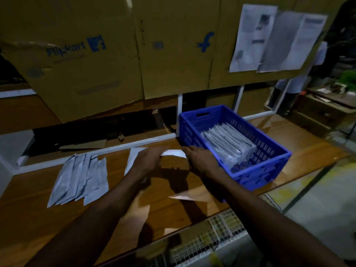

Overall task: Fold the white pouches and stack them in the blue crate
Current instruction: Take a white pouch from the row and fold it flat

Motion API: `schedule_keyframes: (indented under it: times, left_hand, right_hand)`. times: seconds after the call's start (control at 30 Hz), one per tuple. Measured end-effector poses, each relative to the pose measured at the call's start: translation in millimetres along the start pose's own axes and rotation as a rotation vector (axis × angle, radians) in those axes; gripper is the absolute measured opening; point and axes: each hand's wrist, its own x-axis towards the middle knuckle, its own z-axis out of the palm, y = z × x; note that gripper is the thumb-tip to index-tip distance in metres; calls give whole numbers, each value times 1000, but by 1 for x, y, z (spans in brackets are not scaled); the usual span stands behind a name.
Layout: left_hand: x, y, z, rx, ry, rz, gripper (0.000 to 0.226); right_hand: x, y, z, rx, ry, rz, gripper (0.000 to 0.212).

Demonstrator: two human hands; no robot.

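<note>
On the wooden table both my hands hold one white pouch point(174, 152) between them. My left hand point(149, 158) grips its left part, where a white flap sticks out to the left. My right hand point(200, 158) pinches its right end, just left of the blue crate point(269, 166). Inside the crate several folded white pouches point(229, 142) stand in a tilted row. A fanned pile of several flat white pouches point(81, 178) lies on the table to the left of my arms.
Large brown cardboard boxes point(115, 54) hang over the back of the table, with printed papers point(269, 37) taped to them. A white rail point(96, 155) runs along the table's back edge. Wire mesh point(212, 239) lies below the front edge. A person stands far right.
</note>
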Motion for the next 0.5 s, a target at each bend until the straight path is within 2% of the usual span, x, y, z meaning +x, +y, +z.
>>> schedule_keyframes:
  times: [0.03, 0.13, 0.2, 0.27, 0.4, 0.5]
  left_hand:
    - [13, 11, -8, 12, 35, 11, 47]
    - [44, 47, -24, -11, 131, 65, 47]
    - [62, 64, -20, 81, 217, 168, 58]
    - [76, 81, -13, 169, 260, 239, 69]
    - [103, 110, 9, 280, 291, 307, 79]
    - [121, 122, 24, 254, 244, 353, 79]
  right_hand:
    - [-1, 13, -8, 1, 17, 5, 61]
    - [-6, 51, -28, -18, 95, 24, 64]
    - [-10, 72, -34, -63, 158, 54, 75]
    - [-16, 89, -33, -83, 249, 114, 74]
    - [-25, 114, -28, -98, 362, 217, 73]
    - [-27, 135, -20, -90, 317, 275, 73]
